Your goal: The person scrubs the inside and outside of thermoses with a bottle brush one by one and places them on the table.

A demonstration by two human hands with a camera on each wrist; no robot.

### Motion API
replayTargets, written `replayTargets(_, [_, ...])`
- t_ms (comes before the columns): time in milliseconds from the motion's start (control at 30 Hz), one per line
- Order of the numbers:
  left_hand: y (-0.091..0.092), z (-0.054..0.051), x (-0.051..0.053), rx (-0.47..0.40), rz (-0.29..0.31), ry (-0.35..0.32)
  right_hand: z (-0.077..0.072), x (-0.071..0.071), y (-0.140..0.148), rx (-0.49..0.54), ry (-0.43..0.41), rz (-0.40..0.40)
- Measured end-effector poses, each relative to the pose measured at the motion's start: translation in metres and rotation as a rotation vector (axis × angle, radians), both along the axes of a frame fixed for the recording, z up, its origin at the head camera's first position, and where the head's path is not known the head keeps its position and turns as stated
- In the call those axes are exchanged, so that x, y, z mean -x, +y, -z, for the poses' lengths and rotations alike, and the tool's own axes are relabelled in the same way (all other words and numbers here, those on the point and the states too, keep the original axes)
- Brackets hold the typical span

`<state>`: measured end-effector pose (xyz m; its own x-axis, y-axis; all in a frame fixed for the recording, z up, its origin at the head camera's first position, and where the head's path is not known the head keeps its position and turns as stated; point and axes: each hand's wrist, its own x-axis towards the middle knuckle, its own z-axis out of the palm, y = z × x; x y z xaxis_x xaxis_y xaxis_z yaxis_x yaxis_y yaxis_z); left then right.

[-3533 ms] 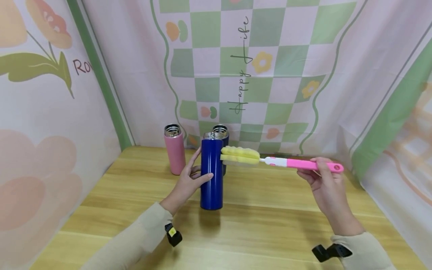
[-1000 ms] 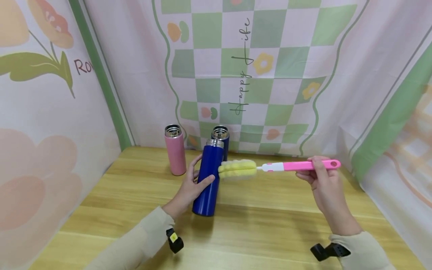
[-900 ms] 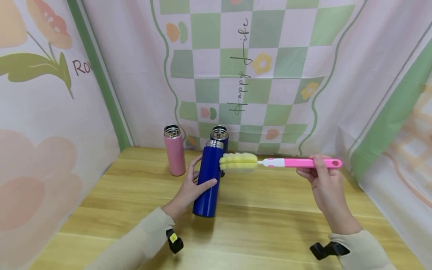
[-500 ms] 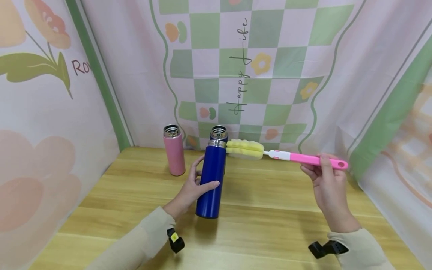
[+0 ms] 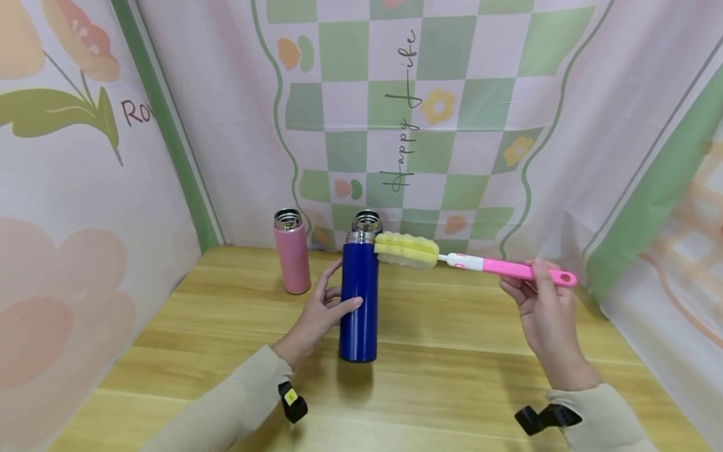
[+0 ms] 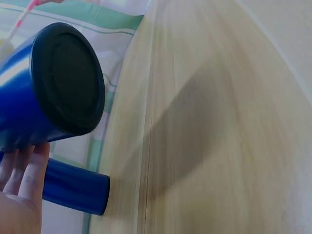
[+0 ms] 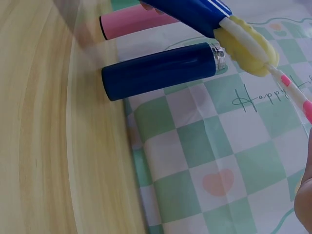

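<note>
My left hand (image 5: pixel 319 311) grips a glossy blue thermos bottle (image 5: pixel 359 307) round its side, thumb across the front. The bottle is nearly upright and its dark base (image 6: pixel 73 78) is off the table in the left wrist view. My right hand (image 5: pixel 548 320) pinches the pink handle of a bottle brush (image 5: pixel 508 269). The brush's yellow sponge head (image 5: pixel 407 249) points left and lies against the blue bottle's upper right side, just under the steel neck. Whether the sponge presses hard cannot be told.
A pink thermos bottle (image 5: pixel 292 260) without a lid stands behind my left hand. Another dark blue thermos bottle (image 7: pixel 161 70), also lidless, stands at the back, mostly hidden in the head view. The wooden table (image 5: pixel 452 376) ends at a patterned cloth (image 5: pixel 435 150).
The blue bottle has swung from a slant back to nearly upright. Within the last second the sponge head has moved from the bottle's middle up to its shoulder. Both hands keep their hold.
</note>
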<state>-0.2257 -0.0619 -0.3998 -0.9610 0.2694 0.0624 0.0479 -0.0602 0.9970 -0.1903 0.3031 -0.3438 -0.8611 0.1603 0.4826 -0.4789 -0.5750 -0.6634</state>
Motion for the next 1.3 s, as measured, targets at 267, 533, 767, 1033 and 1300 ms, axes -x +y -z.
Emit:
replayTargets(267, [-0.003,-0.001,0.002,-0.064,-0.013,-0.008,0.001,-0.002,0.002,-0.120,-0.015,-0.024])
replayTargets(533, [-0.008,-0.006,0.003,-0.089,-0.066,0.025,0.004,-0.004,0.002,-0.210,-0.043,-0.073])
replayTargets(767, [-0.011,-0.006,0.004,-0.095,-0.097,0.039,0.008,-0.008,0.002,-0.263,-0.104,-0.044])
replayTargets(1033, [-0.013,-0.004,0.007,-0.105,-0.106,0.018,0.013,-0.010,0.011,-0.357,-0.074,-0.096])
replayTargets(1300, [-0.013,-0.006,0.006,-0.132,-0.110,0.000,0.018,-0.013,0.020,-0.420,-0.098,-0.156])
